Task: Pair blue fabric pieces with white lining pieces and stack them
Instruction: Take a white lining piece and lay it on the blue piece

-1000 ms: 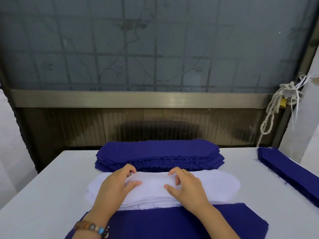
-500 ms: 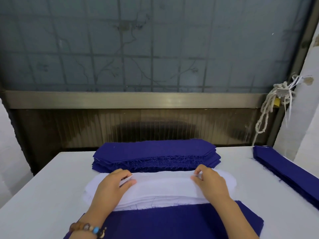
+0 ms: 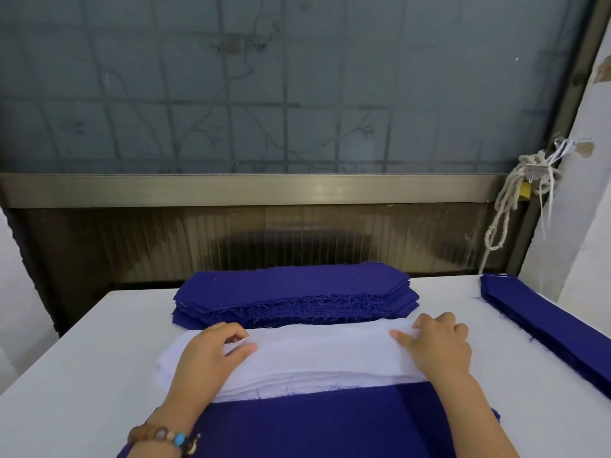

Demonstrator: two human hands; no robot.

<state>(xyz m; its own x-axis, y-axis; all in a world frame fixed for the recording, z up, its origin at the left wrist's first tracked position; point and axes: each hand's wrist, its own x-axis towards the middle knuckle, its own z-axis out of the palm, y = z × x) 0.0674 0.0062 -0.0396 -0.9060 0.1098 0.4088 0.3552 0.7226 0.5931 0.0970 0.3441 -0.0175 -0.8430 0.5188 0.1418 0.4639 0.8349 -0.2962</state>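
Observation:
A stack of white lining pieces [image 3: 317, 355] lies across the middle of the white table [image 3: 82, 375]. My left hand [image 3: 208, 355] pinches the top lining piece near its left end between thumb and curled fingers. At the stack's right end my right hand [image 3: 436, 345] pinches the same top piece. Behind the lining sits a thick stack of blue fabric pieces [image 3: 294, 289] with frayed edges. A single blue piece [image 3: 330, 424] lies flat in front of the lining, near me.
Another pile of long blue pieces [image 3: 542, 322] runs along the table's right edge. A dark panel and frosted window stand right behind the table. A knotted white rope [image 3: 506, 206] hangs at the back right. A beaded bracelet is on my left wrist.
My right hand has slid from the middle of the lining stack out to its right end. My left hand has stayed near the left end, still pinching the top piece.

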